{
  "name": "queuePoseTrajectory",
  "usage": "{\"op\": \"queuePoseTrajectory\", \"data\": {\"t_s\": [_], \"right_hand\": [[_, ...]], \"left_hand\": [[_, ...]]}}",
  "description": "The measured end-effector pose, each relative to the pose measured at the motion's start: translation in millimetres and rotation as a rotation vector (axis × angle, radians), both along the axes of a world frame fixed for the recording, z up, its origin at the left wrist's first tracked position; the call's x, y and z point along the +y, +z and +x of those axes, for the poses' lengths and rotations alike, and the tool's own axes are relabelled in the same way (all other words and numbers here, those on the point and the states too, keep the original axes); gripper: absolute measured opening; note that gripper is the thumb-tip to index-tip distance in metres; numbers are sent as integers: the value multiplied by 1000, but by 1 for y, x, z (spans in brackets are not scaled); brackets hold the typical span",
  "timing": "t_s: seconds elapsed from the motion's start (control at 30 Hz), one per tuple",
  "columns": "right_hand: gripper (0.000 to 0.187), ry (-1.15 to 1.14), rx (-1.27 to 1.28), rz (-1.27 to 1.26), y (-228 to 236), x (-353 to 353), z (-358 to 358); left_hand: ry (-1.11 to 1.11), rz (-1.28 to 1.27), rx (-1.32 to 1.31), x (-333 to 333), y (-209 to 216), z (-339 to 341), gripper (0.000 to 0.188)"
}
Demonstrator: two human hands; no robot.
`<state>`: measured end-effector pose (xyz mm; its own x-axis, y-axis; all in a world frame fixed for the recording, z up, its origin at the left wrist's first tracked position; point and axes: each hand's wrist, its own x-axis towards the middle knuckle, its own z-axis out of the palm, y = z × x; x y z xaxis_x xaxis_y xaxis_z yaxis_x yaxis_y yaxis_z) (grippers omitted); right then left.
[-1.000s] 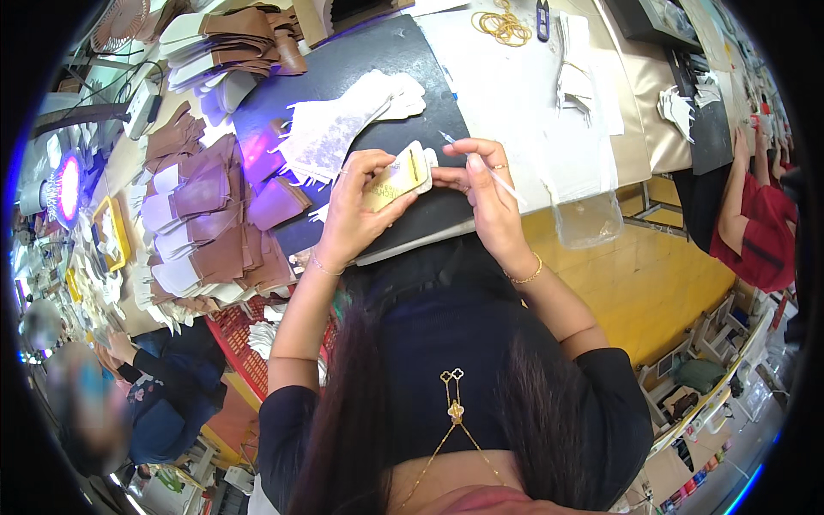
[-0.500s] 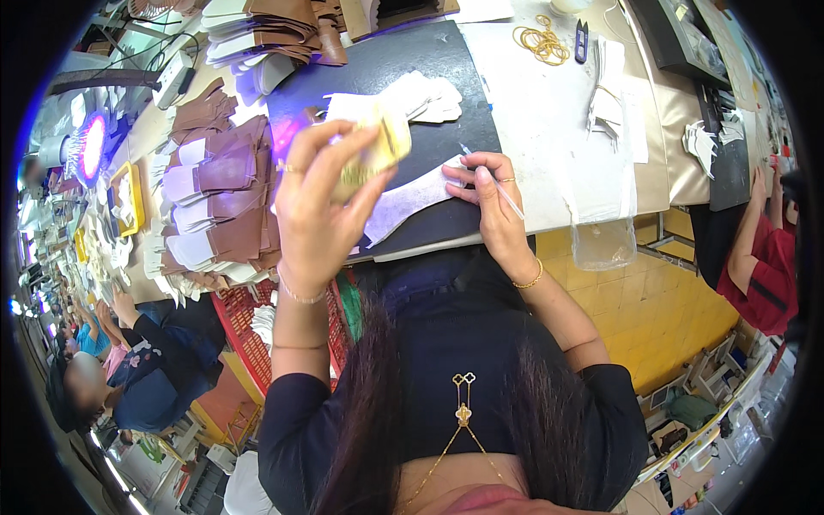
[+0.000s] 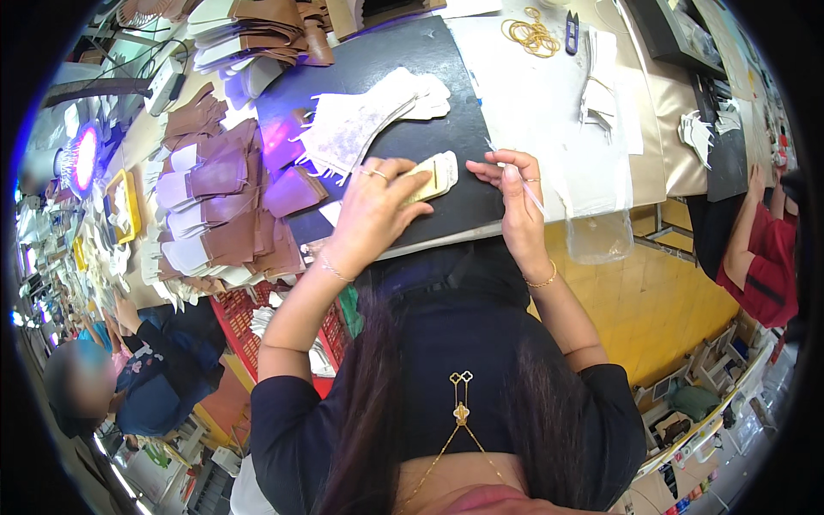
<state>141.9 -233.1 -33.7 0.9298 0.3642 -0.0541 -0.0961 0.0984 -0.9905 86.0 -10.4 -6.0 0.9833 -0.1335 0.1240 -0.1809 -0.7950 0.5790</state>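
My left hand (image 3: pixel 378 206) is closed over a pale yellow template (image 3: pixel 441 175), thumb along its near edge and fingers on top. The template lies on a white cut piece (image 3: pixel 330 211), mostly hidden beneath the template and my hand, on a black mat (image 3: pixel 403 227). Between the fingers of my right hand (image 3: pixel 518 197) is a slim, pale pen (image 3: pixel 534 198), its tip pointing up and away, clear of the white piece. Farther back on the mat sits a fanned stack of white pieces (image 3: pixel 365 120) with fringed ends.
Brown and white cut pieces (image 3: pixel 215 202) are piled at the left, and another pile (image 3: pixel 257 39) stands farther back. Yellow rubber bands (image 3: pixel 532 36), thread snips (image 3: pixel 572 33) and a banded white bundle (image 3: pixel 598 86) lie at the back right. A clear plastic bag (image 3: pixel 598 236) hangs over the table edge.
My left hand has come down with the yellow template from the air onto the white piece. My right hand has let go of that piece's end and shifted slightly right, keeping the pen.
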Motion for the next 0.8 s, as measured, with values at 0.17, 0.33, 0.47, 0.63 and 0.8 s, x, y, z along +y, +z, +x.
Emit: {"op": "queuePoseTrajectory", "data": {"t_s": [0.17, 0.33, 0.47, 0.63, 0.8], "right_hand": [[32, 16, -21, 10, -1, 3, -2], [31, 15, -27, -13, 0, 3, -3], [31, 16, -43, -14, 1, 4, -5], [26, -27, -51, 34, 5, 9, -5], [14, 41, -317, -288, 14, 10, -7]], "left_hand": [[142, -4, -115, -12, -14, -17, 36], [100, -16, -186, -14, -21, -19, 27], [87, -10, -201, -13, -23, -18, 25], [83, 5, -217, -14, -25, -19, 24], [69, 59, -243, -15, -24, -19, 23]]}}
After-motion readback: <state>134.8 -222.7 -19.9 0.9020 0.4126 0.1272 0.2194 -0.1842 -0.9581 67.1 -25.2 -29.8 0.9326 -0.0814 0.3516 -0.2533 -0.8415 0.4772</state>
